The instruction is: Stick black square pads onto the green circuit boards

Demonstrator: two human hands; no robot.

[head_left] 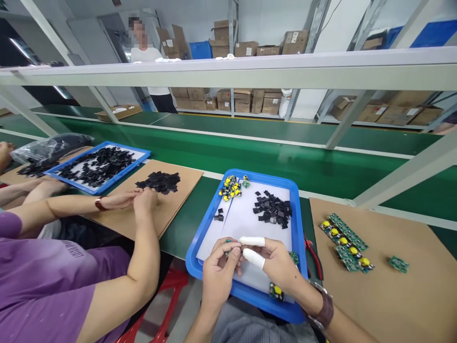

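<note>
Head view: along the green counter's near edge [182, 224], a blue tray [295, 209] sits, its rim likely keeping small parts together. Toward its near left corner, the left hand [218, 269], fingers curled, pinches a green board [227, 254]; the right hand [280, 262], wrist angled inward, holds 2 white-capped fingertips [252, 241] beside it, perhaps steadying it; whether they grip, I cannot tell. Black tabs [273, 209] lie near the far right corner.

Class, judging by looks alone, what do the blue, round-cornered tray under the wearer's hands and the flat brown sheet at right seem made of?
Blue, round-cornered tray: probably moulded plastic, slightly glossy, given its even colour and smoothly curved rim.

Flat brown sheet: likely cardboard, matte, given its plain tan, dull surface.
</note>
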